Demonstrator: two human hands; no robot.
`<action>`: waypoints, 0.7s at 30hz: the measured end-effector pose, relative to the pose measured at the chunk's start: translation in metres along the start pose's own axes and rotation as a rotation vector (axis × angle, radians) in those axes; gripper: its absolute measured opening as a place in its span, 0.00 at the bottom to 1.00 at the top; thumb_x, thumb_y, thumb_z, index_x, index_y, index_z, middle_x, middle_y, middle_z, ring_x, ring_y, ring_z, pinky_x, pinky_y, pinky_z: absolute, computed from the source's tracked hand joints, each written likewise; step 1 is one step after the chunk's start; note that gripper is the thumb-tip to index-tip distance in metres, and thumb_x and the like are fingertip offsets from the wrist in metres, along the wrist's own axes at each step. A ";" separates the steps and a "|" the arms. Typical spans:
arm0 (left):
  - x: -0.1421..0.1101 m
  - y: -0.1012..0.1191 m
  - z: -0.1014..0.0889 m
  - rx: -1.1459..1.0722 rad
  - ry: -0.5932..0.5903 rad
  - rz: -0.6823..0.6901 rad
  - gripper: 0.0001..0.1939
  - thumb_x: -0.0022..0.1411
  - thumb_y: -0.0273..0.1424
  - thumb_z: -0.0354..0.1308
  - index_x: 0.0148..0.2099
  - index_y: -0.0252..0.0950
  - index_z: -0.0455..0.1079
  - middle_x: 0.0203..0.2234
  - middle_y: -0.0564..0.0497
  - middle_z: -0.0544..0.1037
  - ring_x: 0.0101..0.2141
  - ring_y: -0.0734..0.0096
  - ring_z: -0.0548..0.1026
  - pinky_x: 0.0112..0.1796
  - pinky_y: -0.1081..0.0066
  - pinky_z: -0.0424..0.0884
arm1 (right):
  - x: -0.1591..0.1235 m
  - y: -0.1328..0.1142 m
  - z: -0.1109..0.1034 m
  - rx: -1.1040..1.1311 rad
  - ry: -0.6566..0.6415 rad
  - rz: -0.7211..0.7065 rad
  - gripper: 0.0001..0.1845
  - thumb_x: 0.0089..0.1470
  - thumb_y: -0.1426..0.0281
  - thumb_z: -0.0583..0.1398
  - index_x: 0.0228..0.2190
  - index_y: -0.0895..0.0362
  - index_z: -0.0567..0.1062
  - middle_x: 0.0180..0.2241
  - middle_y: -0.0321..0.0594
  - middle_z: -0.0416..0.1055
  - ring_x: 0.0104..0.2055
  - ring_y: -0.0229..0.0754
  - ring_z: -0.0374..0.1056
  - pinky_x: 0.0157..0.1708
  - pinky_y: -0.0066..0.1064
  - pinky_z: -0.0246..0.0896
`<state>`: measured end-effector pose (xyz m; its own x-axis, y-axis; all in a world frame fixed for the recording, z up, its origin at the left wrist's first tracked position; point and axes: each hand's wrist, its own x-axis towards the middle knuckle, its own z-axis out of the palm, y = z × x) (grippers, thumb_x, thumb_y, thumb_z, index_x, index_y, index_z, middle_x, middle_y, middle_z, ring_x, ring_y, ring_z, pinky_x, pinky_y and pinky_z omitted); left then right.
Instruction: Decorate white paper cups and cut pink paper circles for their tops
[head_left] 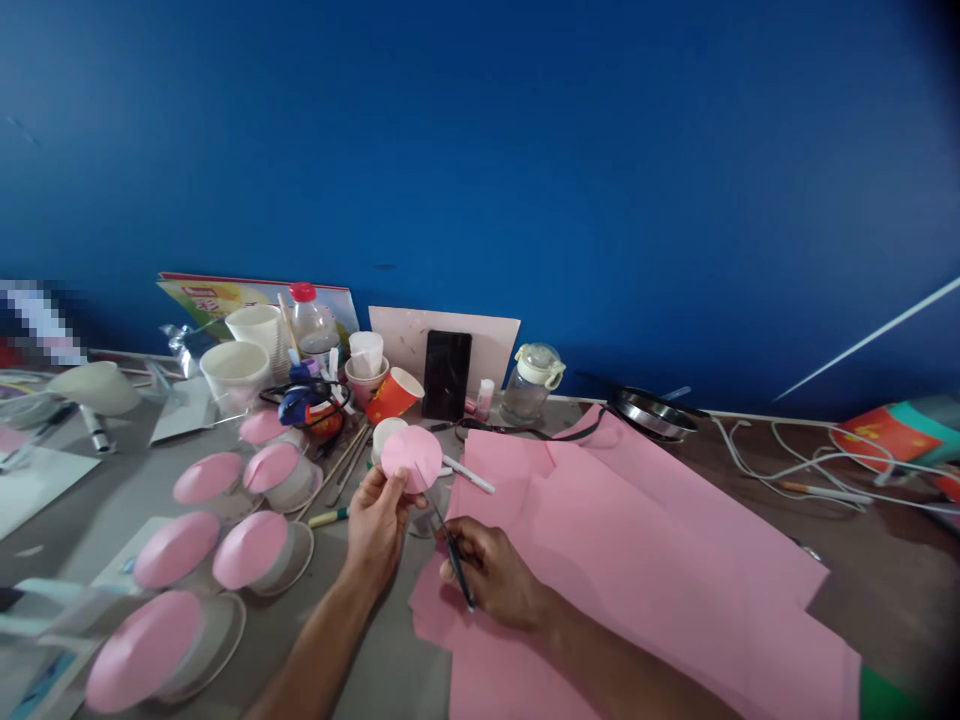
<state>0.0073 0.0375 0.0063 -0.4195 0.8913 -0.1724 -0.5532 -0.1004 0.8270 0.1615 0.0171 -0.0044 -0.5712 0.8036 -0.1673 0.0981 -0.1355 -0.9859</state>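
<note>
Pink circle (412, 456) is pinched in fingers of L hand (373, 528) over surface (319, 565), blk tool (460, 577) is clamped in fingers of R hand (495, 580), & if tool slips, paper may be ripped or L thumb (395, 489) nicked.

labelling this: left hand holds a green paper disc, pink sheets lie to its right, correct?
The paper disc in the left hand is pink, not green, as the head view shows; pink sheets do lie to its right.

Head camera faces forward and down (one view).
</note>
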 end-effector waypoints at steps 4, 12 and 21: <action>-0.001 0.002 0.001 0.008 0.009 -0.006 0.17 0.38 0.35 0.72 0.28 0.33 0.71 0.20 0.57 0.74 0.18 0.81 0.67 0.20 0.79 0.66 | 0.000 0.002 0.000 0.005 -0.002 0.009 0.10 0.48 0.75 0.56 0.36 0.56 0.69 0.21 0.29 0.65 0.21 0.32 0.63 0.20 0.21 0.57; -0.001 0.002 0.001 0.018 0.010 -0.009 0.17 0.37 0.36 0.72 0.27 0.33 0.71 0.19 0.57 0.74 0.16 0.81 0.67 0.19 0.79 0.65 | 0.000 0.004 0.000 0.045 -0.016 0.000 0.09 0.49 0.75 0.56 0.35 0.56 0.69 0.20 0.28 0.62 0.20 0.32 0.62 0.20 0.21 0.57; 0.001 0.001 0.000 0.015 0.017 0.010 0.16 0.38 0.35 0.72 0.27 0.33 0.71 0.19 0.57 0.73 0.18 0.80 0.67 0.20 0.78 0.67 | 0.000 0.006 0.001 0.080 -0.023 0.006 0.07 0.49 0.73 0.57 0.35 0.56 0.69 0.20 0.29 0.63 0.20 0.32 0.62 0.19 0.21 0.55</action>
<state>0.0060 0.0379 0.0072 -0.4369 0.8828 -0.1727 -0.5377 -0.1024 0.8369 0.1617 0.0159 -0.0107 -0.5890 0.7896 -0.1721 0.0366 -0.1867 -0.9817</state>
